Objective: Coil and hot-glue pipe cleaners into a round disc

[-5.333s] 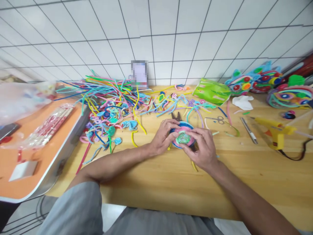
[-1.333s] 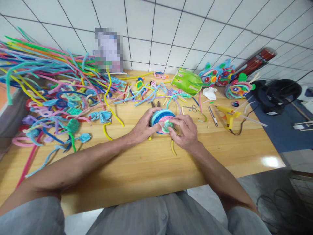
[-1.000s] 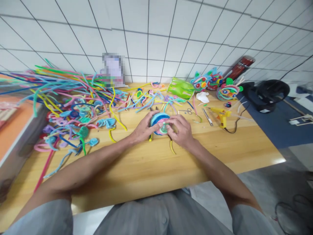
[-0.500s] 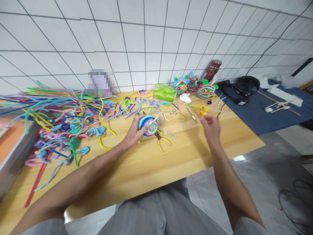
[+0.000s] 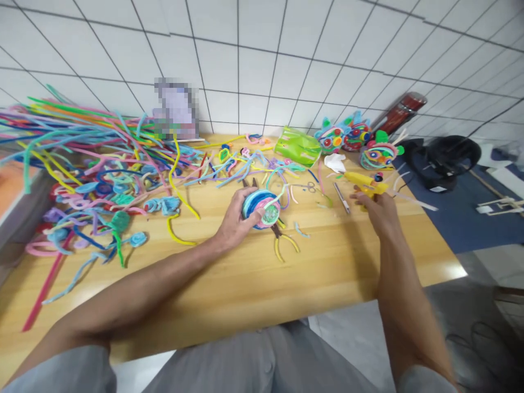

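Observation:
My left hand (image 5: 237, 221) is wrapped round a round ball of coiled pipe cleaners (image 5: 258, 207) in blue, pink and pale green, with the thumb on its near face. A pale strand stands up from the ball. At the right, my right hand (image 5: 380, 213) has its fingers closed about the handle of a yellow hot glue gun (image 5: 366, 183), which lies on the table. The fingers hide part of the handle. Pliers with yellow handles (image 5: 282, 240) lie just below the ball. A pen-like tool (image 5: 341, 197) and small scissors (image 5: 311, 186) rest between the hands.
Pipe cleaners (image 5: 82, 125) and coiled pieces (image 5: 118, 221) heap up on the left. Along the tiled wall stand a green packet (image 5: 297, 147), decorated pipe-cleaner heads (image 5: 379, 153) and a red flask (image 5: 403, 112). Black headphones (image 5: 450, 161) lie on the blue cloth (image 5: 438, 215) at right.
My right hand has moved up onto the glue gun, its fingers now about the handle. The left hand keeps its hold on the ball. The whole view has shifted slightly.

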`<state>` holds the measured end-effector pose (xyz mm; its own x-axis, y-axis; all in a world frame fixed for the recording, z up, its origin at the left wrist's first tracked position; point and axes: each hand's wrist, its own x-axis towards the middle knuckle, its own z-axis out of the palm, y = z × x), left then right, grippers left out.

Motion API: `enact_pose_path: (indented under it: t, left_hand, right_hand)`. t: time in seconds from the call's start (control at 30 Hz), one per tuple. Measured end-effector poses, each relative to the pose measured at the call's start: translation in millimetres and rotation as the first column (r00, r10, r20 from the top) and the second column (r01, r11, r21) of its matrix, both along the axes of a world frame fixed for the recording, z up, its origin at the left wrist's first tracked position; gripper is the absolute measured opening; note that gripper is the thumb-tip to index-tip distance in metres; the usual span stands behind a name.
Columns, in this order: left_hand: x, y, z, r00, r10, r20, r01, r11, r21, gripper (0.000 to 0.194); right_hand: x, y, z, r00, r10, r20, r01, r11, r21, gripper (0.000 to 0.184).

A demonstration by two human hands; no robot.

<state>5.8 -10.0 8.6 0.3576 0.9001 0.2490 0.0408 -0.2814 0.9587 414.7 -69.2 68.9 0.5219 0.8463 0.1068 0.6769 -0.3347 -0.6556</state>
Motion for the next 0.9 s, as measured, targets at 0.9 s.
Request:
enact_pose_path:
  t: [0.9]
  left_hand:
    - [-5.3, -0.9, -2.0, 0.998, -0.066, 0.023, 0.065, 0.997, 0.031, 0.062]
  right_hand:
    - [-136.7, -29.1, 15.3, 0.724, 0.69, 0.02, -0.69, 0.722, 0.053, 0.029]
